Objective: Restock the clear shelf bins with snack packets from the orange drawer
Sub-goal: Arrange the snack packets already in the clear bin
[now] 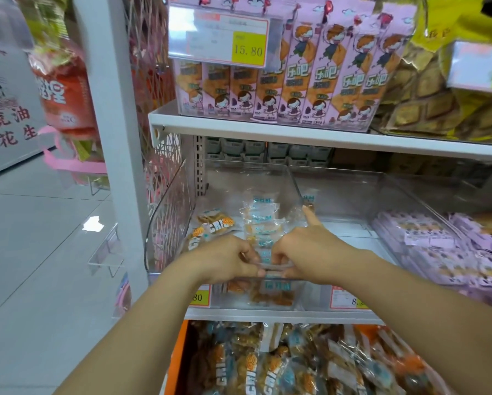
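A clear shelf bin (168, 223) stands on the middle shelf, holding a few snack packets (260, 223) with blue and orange print. My left hand (227, 260) and my right hand (304, 252) meet at the bin's front rim, fingers curled over the clear edge or a packet there; which one I cannot tell. My right forefinger points up toward the back of the bin. Below the shelf, the orange drawer (179, 354) is open and full of the same kind of packets (296, 363).
A second clear bin (381, 195) to the right holds purple packets (427, 238). Pink snack boxes (310, 75) fill the shelf above, behind a price tag reading 15.80. A white shelf post (111, 138) and tiled aisle floor lie to the left.
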